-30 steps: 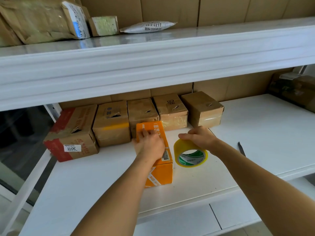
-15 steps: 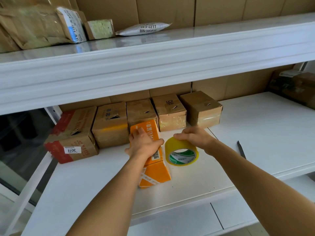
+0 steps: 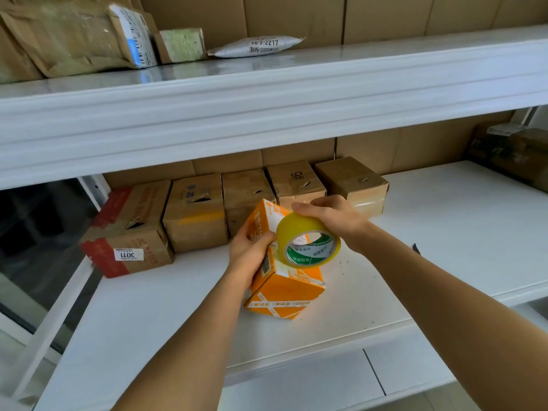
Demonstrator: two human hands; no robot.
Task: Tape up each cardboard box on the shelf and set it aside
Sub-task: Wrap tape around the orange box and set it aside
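head view, left hand (image 3: pixel 247 256) gripping tilted orange box (image 3: pixel 284 284) on white shelf (image 3: pixel 444 232), right hand (image 3: pixel 332 219) grasping yellow tape roll (image 3: pixel 308 243) against box top, brown cardboard boxes (image 3: pixel 195 215) in row behind

White two-tier shelving (image 3: pixel 267 114), cardboard-lined back wall (image 3: pixel 385 16).

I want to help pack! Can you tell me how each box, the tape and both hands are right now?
Orange cardboard box: tilted up on the shelf, held.
Yellow roll of tape: lifted, against the orange box.
Left hand: grips the orange box.
Right hand: holds the tape roll from above.
Five brown cardboard boxes: in a row at the back, taped.
White shelf: bears the boxes.
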